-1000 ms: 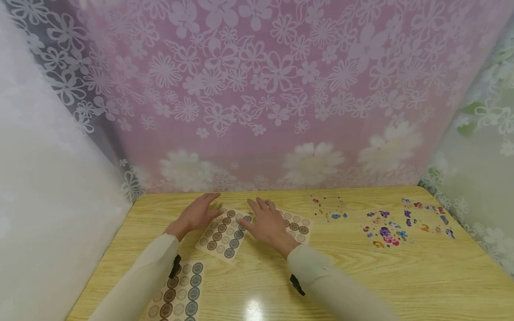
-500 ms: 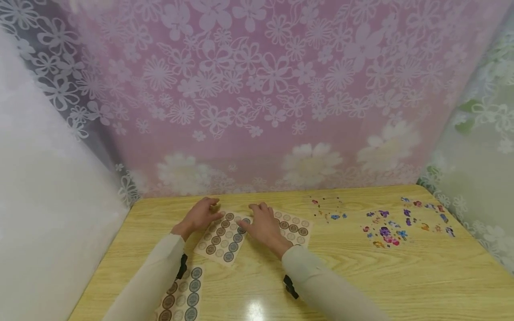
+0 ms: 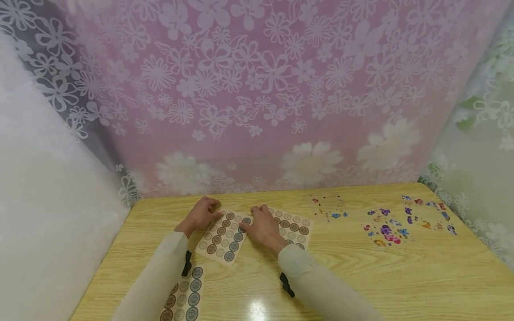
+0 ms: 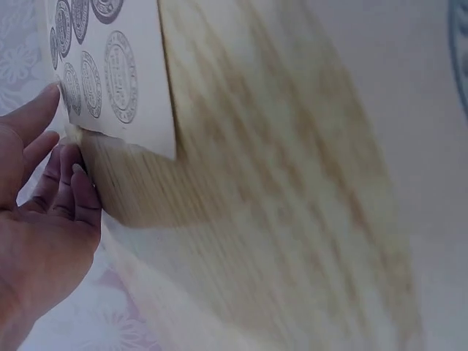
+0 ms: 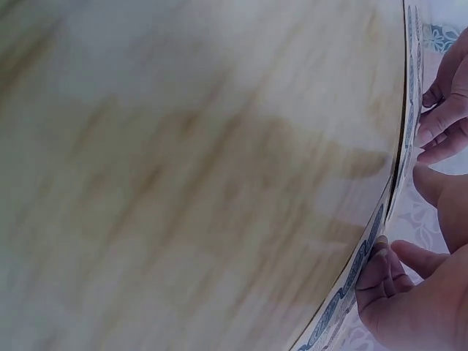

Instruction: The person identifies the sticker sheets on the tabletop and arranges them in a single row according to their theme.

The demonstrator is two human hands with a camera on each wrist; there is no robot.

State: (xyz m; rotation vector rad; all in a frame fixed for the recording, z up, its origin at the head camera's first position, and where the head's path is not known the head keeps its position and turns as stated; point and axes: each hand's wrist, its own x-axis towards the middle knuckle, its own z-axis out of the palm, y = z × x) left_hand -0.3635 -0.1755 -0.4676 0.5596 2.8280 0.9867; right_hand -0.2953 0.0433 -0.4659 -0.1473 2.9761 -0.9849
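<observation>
A pale sticker sheet (image 3: 218, 252) with rows of round brown, blue and light seals lies tilted near the table's back edge. At its upper left edge is my left hand (image 3: 201, 215), fingers loosely bent. In the left wrist view the left thumb (image 4: 47, 106) meets the sheet's edge, with the other fingers below its corner. My right hand (image 3: 264, 229) rests between this sheet and a second sticker sheet (image 3: 299, 223) to its right. Its thumb is at the first sheet's right edge, and its fingertips are by the second sheet's upper corner. The right hand partly hides the second sheet.
A third sticker sheet (image 3: 196, 290) lies at the front left, partly under the left sleeve (image 3: 152, 281). Clusters of colourful flower stickers (image 3: 385, 229) are spread over the right of the wooden table (image 3: 341, 276). A pink floral curtain (image 3: 241, 111) hangs behind it.
Both hands have drawn in: the fingers, spread a second ago, are now more bent and lower at the sheets' edges. The left forearm has moved right, and the right forearm slightly left.
</observation>
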